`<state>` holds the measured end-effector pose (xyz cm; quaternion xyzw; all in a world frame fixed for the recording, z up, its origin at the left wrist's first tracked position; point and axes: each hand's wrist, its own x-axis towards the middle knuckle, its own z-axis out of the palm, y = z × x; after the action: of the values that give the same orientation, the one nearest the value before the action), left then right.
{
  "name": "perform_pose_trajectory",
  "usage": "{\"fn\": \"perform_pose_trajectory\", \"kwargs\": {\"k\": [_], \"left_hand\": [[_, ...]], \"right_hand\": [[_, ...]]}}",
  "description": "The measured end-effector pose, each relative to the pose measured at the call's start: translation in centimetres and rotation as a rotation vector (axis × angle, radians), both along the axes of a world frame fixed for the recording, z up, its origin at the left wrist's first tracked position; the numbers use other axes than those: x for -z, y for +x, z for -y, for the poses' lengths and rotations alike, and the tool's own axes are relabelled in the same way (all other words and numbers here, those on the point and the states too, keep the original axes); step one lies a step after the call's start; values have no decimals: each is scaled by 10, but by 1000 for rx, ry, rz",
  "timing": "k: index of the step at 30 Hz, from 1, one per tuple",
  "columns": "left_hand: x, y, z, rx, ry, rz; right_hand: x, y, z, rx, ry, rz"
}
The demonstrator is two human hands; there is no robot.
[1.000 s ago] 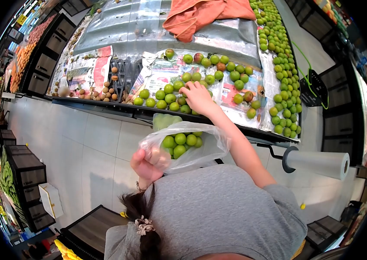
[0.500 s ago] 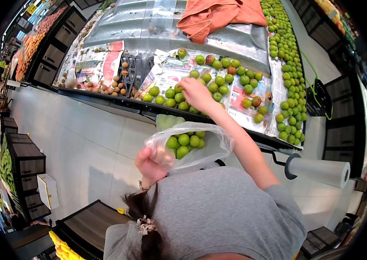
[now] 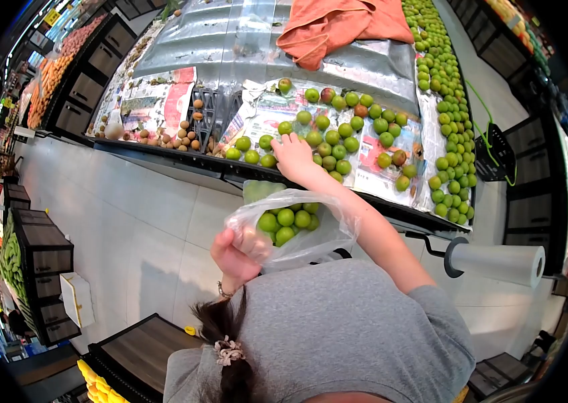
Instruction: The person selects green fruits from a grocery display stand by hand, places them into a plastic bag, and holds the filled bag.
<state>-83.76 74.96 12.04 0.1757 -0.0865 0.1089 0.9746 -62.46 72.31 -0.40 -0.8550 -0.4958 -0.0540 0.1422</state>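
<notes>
My left hand (image 3: pixel 237 255) is closed around the rim of a clear plastic bag (image 3: pixel 338 228), which hangs open in front of the grey shirt. Several green round fruits (image 3: pixel 285 217) lie inside the bag. My right hand (image 3: pixel 293 160) is over the front edge of the display, fingers apart and pointing down among loose green fruits (image 3: pixel 252 156) on newspaper (image 3: pixel 257 114). What lies under its palm is hidden. Some fruits nearby are partly reddish, such as one (image 3: pixel 399 157) to the right.
An orange cloth (image 3: pixel 338 30) lies on the display's ridged sheet. Dense green fruits (image 3: pixel 455 134) line the right side. Small brown fruits (image 3: pixel 183 138) sit at the left. A plastic bag roll (image 3: pixel 492 262) juts from the front edge; a black basket (image 3: pixel 495 154) is farther right.
My right hand moved up and left over the fruits, then down toward the front edge, its fingers now spread. The bag has stayed in my left hand. The view shifted slightly.
</notes>
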Motion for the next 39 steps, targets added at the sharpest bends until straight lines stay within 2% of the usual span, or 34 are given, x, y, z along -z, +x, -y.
{"fn": "perform_pose_trajectory", "kwargs": {"k": [2, 5, 8, 9, 13, 17, 22, 25, 26, 27, 29, 31, 32, 35, 36, 39], "left_hand": [[0, 0, 0, 4, -10, 6], [1, -1, -1, -1, -24, 12], [1, -1, -1, -3, -29, 9], [1, -1, -1, -3, -29, 6], [1, 1, 1, 16, -17, 7], [4, 4, 0, 39, -43, 10], [-2, 10, 4, 74, -27, 39], [-2, 10, 4, 64, -5, 44], [-2, 10, 4, 53, -5, 38], [-2, 9, 5, 40, -8, 28], [0, 6, 6, 26, -16, 9], [2, 5, 5, 25, -25, -3], [2, 5, 5, 25, -27, -3], [0, 4, 5, 20, -46, -5], [0, 3, 6, 15, -61, -9], [1, 1, 5, 25, -62, 13]], "right_hand": [[0, 3, -3, 32, 7, -38], [-5, 4, 4, 35, 197, -125], [-37, 5, 18, 99, 563, -385], [-58, 5, 28, 62, 680, -606], [-101, 2, 56, -176, 1046, -866], [-134, -14, 79, -303, 1108, -990], [-140, -24, 95, -367, 1089, -947], [-155, -34, 113, -486, 1008, -1106], [-165, -43, 122, -513, 950, -1351], [-167, -43, 129, -603, 738, -1401], [-180, -43, 136, -636, 244, -1273], [-158, -59, 124, -522, 109, -1183], [-144, -63, 119, -539, 27, -875], [-126, -76, 123, -437, 135, -742], [-142, -73, 129, -399, 163, -728], [-178, -47, 150, -209, 427, -906]]}}
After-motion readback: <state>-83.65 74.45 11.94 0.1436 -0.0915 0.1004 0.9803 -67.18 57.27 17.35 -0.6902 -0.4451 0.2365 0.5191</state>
